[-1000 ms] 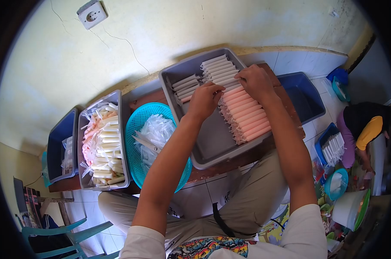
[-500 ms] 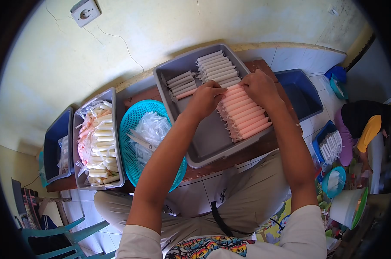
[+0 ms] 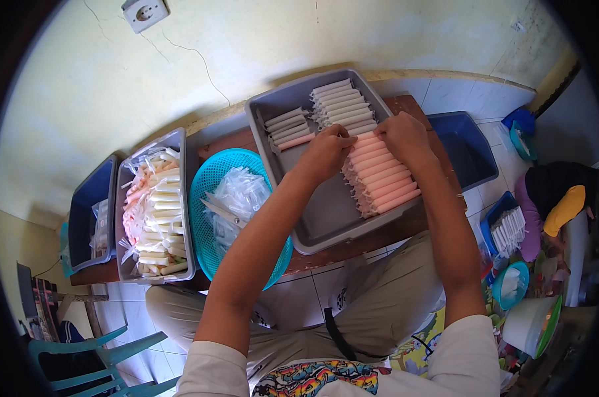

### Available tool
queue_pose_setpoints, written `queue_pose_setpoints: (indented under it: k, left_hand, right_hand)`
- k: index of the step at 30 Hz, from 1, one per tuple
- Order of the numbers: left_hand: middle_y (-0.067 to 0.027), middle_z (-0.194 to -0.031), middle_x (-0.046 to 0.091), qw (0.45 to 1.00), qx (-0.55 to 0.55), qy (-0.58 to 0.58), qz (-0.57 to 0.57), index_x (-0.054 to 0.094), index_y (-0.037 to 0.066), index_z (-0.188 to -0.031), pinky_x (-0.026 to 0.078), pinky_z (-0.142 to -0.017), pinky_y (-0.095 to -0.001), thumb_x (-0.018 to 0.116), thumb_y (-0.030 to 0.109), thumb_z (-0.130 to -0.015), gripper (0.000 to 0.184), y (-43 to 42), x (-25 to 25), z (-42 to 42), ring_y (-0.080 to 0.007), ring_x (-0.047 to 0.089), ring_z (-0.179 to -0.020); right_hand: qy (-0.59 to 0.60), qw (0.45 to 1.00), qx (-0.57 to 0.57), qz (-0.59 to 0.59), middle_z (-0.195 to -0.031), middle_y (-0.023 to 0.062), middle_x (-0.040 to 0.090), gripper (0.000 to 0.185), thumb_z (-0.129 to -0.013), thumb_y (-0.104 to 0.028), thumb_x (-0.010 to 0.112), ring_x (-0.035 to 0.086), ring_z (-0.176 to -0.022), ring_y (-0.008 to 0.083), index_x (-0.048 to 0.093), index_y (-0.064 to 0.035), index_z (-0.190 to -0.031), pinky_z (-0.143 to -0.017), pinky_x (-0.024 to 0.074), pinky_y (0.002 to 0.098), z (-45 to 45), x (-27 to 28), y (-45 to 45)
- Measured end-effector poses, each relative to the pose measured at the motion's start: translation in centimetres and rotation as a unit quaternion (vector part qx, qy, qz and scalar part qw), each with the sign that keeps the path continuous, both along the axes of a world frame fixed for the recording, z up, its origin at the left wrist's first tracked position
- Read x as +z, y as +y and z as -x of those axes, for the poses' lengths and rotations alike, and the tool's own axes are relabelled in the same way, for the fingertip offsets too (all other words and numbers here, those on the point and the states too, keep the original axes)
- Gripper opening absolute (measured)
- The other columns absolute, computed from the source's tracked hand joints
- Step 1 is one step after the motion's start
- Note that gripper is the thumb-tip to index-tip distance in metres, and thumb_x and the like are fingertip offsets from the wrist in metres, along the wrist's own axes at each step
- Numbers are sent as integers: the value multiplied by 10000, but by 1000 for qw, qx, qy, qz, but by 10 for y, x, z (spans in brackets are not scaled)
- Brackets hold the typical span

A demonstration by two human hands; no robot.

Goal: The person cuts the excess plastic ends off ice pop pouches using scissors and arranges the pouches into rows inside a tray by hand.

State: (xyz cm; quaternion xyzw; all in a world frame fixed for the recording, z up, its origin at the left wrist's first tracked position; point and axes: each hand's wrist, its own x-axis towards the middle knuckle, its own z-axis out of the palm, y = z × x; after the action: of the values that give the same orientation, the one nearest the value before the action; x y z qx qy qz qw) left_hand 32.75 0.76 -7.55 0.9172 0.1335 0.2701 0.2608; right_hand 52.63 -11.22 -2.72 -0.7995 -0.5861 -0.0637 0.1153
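Note:
In the grey tray [image 3: 322, 228], a row of pink tube-shaped ice pops [image 3: 382, 173] in clear plastic lies stacked side by side. My left hand [image 3: 327, 153] is closed in a pinch at the left end of the uppermost pink ice pop. At its right end, my right hand [image 3: 404, 137] pinches too, and the fingers partly cover the tube. Above the pink ones lie whitish ice pops [image 3: 342, 104]. A shorter group of pale ice pops [image 3: 289, 126], with one pink tube at its bottom, sits on the tray's left side.
Left of the tray, a turquoise basket [image 3: 199, 218] holds clear plastic bags and scissors [image 3: 223, 210]. Beyond it stand a grey bin [image 3: 189, 248] of yellow and pink tubes and a blue bin [image 3: 81, 245]. Another person [image 3: 561, 205] bends at the right near a blue container of white tubes [image 3: 509, 231].
The whole view has shifted slightly with my head. Both hands stay pinched at the top of the pink row, with the right hand slightly lower over the tube end.

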Motion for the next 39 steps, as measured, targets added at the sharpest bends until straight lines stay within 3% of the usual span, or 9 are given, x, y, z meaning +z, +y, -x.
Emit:
queue_pose_setpoints:
  k: [6,9,11,12,14,18,20,26,39]
  left_hand:
    - [-149,-1188,710,1000,8,-4,10,785,65,-1232,547,-989,-446,779,110,-927,308,-2,4,5,-357,683,-1137]
    - [-152,-1225,714,1000,25,1,-8,770,65,-1261,532,-1031,-454,789,161,-932,343,-3,9,6,-362,663,-1184]
    - [-156,-1275,708,1000,30,3,-1,741,56,-1307,513,-1074,-456,787,202,-945,393,-5,14,7,-363,642,-1228]
    - [-156,-1275,708,1000,29,2,-1,741,56,-1307,513,-1074,-456,787,202,-945,393,-7,14,8,-363,642,-1228]
    - [-176,-1385,674,1000,17,-9,-18,684,25,-1384,489,-1116,-460,782,246,-960,488,-11,14,10,-377,613,-1305]
    - [-204,-1516,595,999,7,16,-29,602,2,-1474,453,-1169,-470,773,303,-972,610,-20,4,13,-390,556,-1402]
    - [-224,-1621,491,997,-7,70,-38,525,-6,-1541,417,-1213,-469,751,355,-987,699,-21,2,14,-395,482,-1486]
    - [-243,-1696,370,991,-26,122,-37,457,-15,-1588,384,-1249,-443,691,348,-1029,706,-19,-5,13,-397,390,-1553]
    - [-264,-1669,400,993,-50,101,-46,442,-49,-1579,383,-1254,-446,693,239,-1019,678,-16,-16,12,-409,383,-1554]
  right_hand:
    - [41,998,-9,-44,-978,136,788,199,-955,-188,671,708,-1006,321,869,-164,-963,-920,582,460,1,-2,-9]
    - [60,997,10,-55,-1024,152,786,189,-962,-179,692,700,-1014,343,851,-122,-1047,-928,574,469,7,7,-18]
    - [70,985,67,-141,-1139,163,773,260,-968,-152,691,690,-1073,367,795,-89,-1197,-973,562,474,7,3,-22]
    - [69,985,66,-141,-1139,163,773,260,-968,-152,691,690,-1073,367,795,-89,-1197,-973,562,474,9,4,-24]
    - [98,980,97,-146,-1314,190,715,391,-975,-134,677,666,-1195,385,692,-54,-1357,-1055,536,466,13,7,-26]
    - [105,977,147,-113,-1496,226,593,514,-988,-132,667,581,-1364,394,571,-4,-1476,-1144,490,453,19,-5,-34]
    - [63,984,160,-47,-1626,265,446,604,-1030,-181,633,454,-1497,406,450,52,-1557,-1234,404,454,22,-17,-39]
    - [46,988,145,27,-1700,280,328,668,-1111,-334,513,308,-1592,412,342,66,-1618,-1315,266,462,27,-34,-45]
    - [30,987,119,100,-1750,265,220,736,-1140,-430,421,210,-1636,389,241,55,-1664,-1330,219,465,34,-30,-47]
